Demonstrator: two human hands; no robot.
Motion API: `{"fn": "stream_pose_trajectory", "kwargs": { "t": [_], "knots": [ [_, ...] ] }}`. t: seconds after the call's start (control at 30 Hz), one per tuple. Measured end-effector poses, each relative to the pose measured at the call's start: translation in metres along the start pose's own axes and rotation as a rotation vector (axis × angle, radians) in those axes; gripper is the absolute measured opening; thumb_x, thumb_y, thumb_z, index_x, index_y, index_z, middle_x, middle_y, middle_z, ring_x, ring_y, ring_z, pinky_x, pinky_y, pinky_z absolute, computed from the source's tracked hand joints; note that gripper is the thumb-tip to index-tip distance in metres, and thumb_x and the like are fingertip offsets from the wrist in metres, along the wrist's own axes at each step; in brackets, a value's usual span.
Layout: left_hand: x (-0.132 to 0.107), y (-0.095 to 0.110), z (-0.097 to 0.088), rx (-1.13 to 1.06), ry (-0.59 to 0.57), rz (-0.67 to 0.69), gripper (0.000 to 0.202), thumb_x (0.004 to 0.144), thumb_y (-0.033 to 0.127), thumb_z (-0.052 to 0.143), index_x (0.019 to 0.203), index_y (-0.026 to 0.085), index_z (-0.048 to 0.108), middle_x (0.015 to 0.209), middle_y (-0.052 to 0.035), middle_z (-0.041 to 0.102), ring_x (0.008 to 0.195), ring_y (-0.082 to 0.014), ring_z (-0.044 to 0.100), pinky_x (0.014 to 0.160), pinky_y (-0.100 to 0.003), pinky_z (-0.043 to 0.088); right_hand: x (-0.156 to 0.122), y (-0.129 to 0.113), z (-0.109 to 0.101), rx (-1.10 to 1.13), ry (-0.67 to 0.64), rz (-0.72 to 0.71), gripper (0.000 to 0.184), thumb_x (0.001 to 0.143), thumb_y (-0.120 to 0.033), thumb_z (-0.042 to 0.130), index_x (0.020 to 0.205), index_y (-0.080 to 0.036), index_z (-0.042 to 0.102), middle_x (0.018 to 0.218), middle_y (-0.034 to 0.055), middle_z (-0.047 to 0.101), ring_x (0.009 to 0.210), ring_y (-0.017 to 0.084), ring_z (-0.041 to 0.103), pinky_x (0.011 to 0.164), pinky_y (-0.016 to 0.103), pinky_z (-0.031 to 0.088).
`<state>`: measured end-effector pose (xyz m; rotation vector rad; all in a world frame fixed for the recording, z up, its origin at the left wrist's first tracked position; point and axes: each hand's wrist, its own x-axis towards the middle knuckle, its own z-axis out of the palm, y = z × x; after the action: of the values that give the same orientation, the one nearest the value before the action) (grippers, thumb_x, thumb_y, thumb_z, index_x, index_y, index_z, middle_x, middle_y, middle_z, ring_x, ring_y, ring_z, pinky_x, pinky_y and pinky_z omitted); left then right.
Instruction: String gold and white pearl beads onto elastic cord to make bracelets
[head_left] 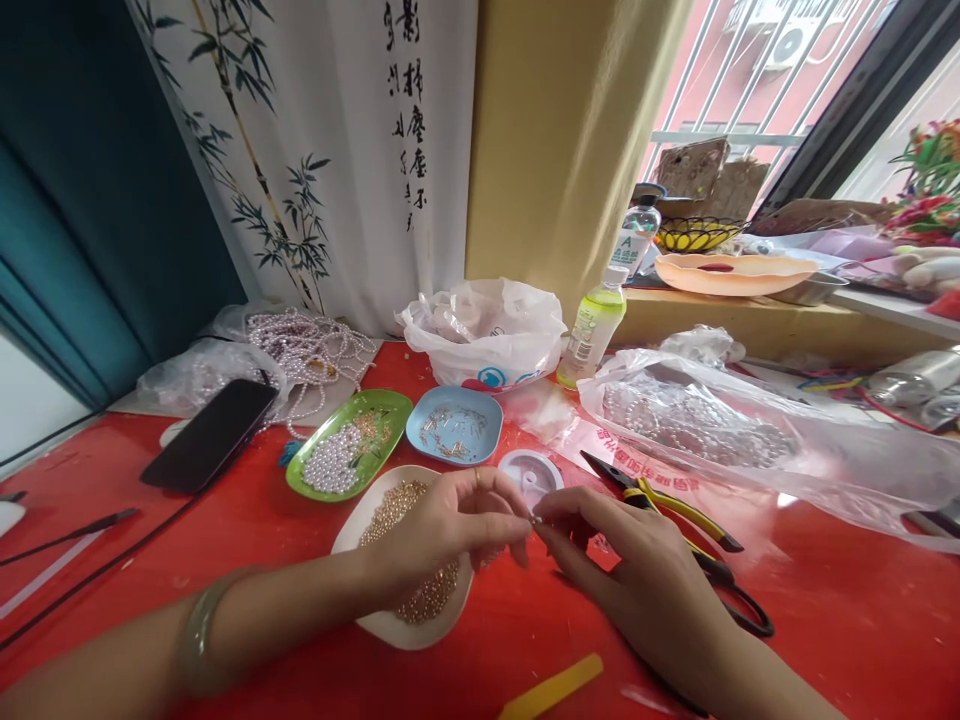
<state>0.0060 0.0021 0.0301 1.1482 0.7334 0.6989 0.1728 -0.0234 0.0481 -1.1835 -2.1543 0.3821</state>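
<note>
Clock face laid on the red tabletop [300, 620], 12 pointing away from the wearer, center at the point where the fingertips meet. Tiny pale bead piece [535, 519] sits at that center, raised just off the table, to the right of the gold-bead dish. Left hand [457, 520]: thumb and index pinching the piece from the 9 side, fingers directed toward 3, other fingers curled; ring on one finger, jade-like bangle [199, 635] on the forearm. Right hand [637, 560]: thumb and index pinching the same piece from the 4 side, tips directed toward 10. Piece too small, and too covered by fingertips, to read its long axis or heading. White dish [349, 535] of gold beads [427, 595] at 8 to 9, partly under the left hand. Blue square dish [487, 412] with small metal findings [450, 435] near 11. Green tray [394, 412] at 10, long axis 2 to 8, pearly beads [334, 458] at its nearer end. White round spool-like disc [541, 470] at 12, just beyond the fingers. Yellow-and-black-handled pliers [686, 515] at 3, nose toward 10, handles toward 4. Clear bag of bead strands [690, 420] at 2. Yellow strip [553, 688] at 6, axis 2 to 8.
</note>
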Motion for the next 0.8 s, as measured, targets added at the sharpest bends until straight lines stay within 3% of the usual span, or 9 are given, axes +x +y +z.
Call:
{"fn": "stream_pose_trajectory", "kwargs": {
  "t": [0.3, 0.5, 0.8],
  "knots": [
    [-0.0023, -0.0003, -0.0012, 0.172, 0.083, 0.098, 0.012, 0.065, 0.022, 0.062, 0.072, 0.014, 0.058, 0.06, 0.0016, 0.056, 0.055, -0.0059, 0.046, 0.05, -0.018, 0.032, 0.0032, -0.0048, -0.0026, 0.143, -0.013, 0.097, 0.009, 0.071, -0.012, 0.05, 0.07, -0.019, 0.057, 0.056, -0.0037, 0.06, 0.049, 0.007, 0.056, 0.046, 0.016, 0.043],
    [-0.0027, -0.0012, -0.0002, 0.188, 0.124, 0.135, 0.016, 0.063, 0.026, 0.064, 0.071, 0.014, 0.059, 0.055, 0.0034, 0.047, 0.048, -0.0049, 0.034, 0.045, -0.018, 0.026, 0.0036, -0.0048, -0.0053, 0.248, -0.08, 0.176, 0.008, 0.072, -0.016, 0.051, 0.071, -0.018, 0.058, 0.059, -0.0008, 0.061, 0.052, 0.01, 0.057, 0.049, 0.019, 0.047],
    [-0.0034, -0.0012, 0.0008, 0.165, 0.111, 0.113, 0.016, 0.058, 0.028, 0.068, 0.066, 0.015, 0.06, 0.049, 0.0038, 0.044, 0.045, -0.0053, 0.031, 0.044, -0.021, 0.022, 0.0043, -0.008, -0.006, 0.401, -0.139, 0.256, 0.007, 0.072, -0.018, 0.052, 0.068, -0.017, 0.057, 0.058, -0.0005, 0.057, 0.053, 0.009, 0.052, 0.048, 0.019, 0.044]
  ]
}}
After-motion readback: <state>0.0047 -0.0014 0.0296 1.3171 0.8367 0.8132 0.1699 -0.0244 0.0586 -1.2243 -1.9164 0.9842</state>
